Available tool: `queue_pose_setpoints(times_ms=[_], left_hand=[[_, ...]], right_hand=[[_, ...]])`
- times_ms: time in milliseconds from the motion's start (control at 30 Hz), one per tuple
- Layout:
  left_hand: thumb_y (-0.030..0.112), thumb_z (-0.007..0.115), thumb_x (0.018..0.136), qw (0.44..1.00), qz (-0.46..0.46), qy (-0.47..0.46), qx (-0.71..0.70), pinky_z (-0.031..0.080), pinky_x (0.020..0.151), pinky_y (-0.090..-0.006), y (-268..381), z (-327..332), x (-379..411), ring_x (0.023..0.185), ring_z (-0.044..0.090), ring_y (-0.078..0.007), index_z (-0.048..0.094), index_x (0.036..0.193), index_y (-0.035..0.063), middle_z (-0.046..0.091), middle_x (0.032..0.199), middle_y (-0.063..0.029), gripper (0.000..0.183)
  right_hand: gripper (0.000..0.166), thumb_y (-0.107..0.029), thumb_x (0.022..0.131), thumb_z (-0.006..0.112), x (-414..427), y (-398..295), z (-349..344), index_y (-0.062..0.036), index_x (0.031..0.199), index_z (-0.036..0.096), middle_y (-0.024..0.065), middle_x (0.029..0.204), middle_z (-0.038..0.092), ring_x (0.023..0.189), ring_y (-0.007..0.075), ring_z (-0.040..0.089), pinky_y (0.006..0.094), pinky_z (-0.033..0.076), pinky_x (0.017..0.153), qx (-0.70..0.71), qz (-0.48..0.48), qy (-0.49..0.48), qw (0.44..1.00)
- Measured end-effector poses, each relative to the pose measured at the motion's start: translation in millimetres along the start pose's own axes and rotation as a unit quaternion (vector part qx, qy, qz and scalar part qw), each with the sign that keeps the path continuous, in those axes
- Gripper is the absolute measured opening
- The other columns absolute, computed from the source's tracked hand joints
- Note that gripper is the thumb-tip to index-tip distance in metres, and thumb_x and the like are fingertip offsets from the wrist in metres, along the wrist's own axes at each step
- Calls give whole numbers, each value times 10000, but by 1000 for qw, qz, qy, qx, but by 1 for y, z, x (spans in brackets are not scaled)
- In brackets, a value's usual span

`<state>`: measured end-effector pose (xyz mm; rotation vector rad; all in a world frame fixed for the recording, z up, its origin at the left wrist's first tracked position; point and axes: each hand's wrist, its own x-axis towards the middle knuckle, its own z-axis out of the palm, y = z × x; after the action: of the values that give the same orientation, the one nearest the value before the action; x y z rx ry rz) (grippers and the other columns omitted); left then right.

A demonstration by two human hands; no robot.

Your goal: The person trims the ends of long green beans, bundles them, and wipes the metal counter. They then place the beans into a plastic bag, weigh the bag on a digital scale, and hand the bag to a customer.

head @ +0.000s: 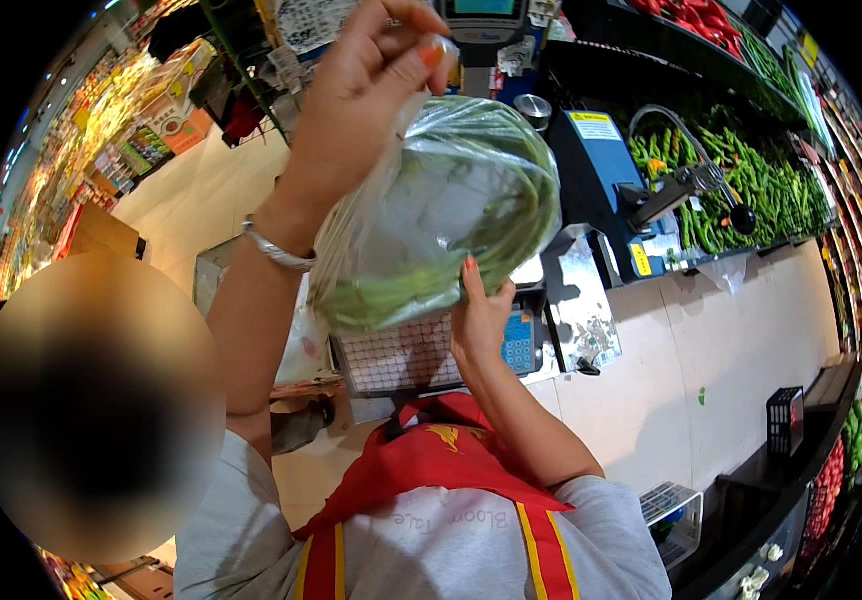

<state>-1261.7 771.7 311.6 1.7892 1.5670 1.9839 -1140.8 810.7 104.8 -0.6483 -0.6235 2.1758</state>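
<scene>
A clear plastic bag (pixel 431 202) hangs in front of me above a weighing scale, with long green vegetable stems or beans (pixel 532 176) coiled inside. My left hand (pixel 390 82) is raised and pinches the gathered top of the bag. Lower down, my right hand (pixel 482 319) grips the bag's near side, thumb on the front and the other fingers partly hidden. Below the bag shows the scale's keypad (pixel 393 360), with blue keys (pixel 519 341) beside my right hand. Part of the scale's pan is hidden behind the bag.
A bag-sealing machine (pixel 596 165) with a metal arm (pixel 663 202) stands to the right, beside green peppers (pixel 761 180). Red peppers (pixel 690 19) lie above. A metal canister (pixel 532 109) stands behind the bag. A person (pixel 101 412), blurred out, is close at my left. A white basket (pixel 675 517) is at lower right.
</scene>
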Motion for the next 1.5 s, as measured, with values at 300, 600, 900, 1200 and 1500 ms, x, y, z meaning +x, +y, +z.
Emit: queue_pose_setpoints(times_ms=[300, 600, 900, 1200, 1500], left_hand=[[247, 584, 799, 839, -181, -162, 488, 337, 888, -386, -87, 2, -148, 967, 459, -284, 367, 1254, 62, 482, 1078, -167, 537], [297, 647, 717, 864, -63, -265, 422, 288, 971, -407, -134, -10, -167, 1088, 416, -286, 443, 1223, 78, 504, 1131, -111, 588], [124, 678, 683, 870, -117, -134, 461, 265, 1009, -417, -114, -5, -184, 1176, 338, -315, 413, 1261, 126, 368, 1300, -110, 636], [30, 609, 727, 887, -239, 79, 387, 238, 997, -394, -68, 20, -258, 1190, 324, -284, 459, 1190, 66, 378, 1285, -110, 489], [9, 561, 740, 890, -241, 43, 385, 244, 983, -383, -56, 34, -282, 1161, 358, -302, 482, 1143, 23, 406, 1239, -146, 411]], right_hand=[[446, -39, 800, 590, -3, -32, -56, -12, 1213, 424, 112, 1135, 503, 978, 159, 542, 236, 454, 764, -310, -32, -114, 943], [241, -83, 832, 575, 54, -48, -233, -3, 1057, 540, 71, 988, 583, 884, 132, 544, 245, 438, 770, -436, -114, 55, 891], [751, -132, 737, 703, 24, -16, -249, -4, 1330, 259, 107, 1182, 445, 1044, 177, 460, 257, 409, 854, -451, 73, -85, 886], [809, -106, 644, 774, 26, 8, -266, 19, 1278, 288, 141, 1191, 411, 1063, 196, 437, 261, 400, 851, -522, -48, -32, 851], [596, -56, 745, 685, 30, -27, -253, 42, 1251, 385, 104, 1068, 545, 940, 147, 526, 240, 441, 774, -387, 102, -39, 916]])
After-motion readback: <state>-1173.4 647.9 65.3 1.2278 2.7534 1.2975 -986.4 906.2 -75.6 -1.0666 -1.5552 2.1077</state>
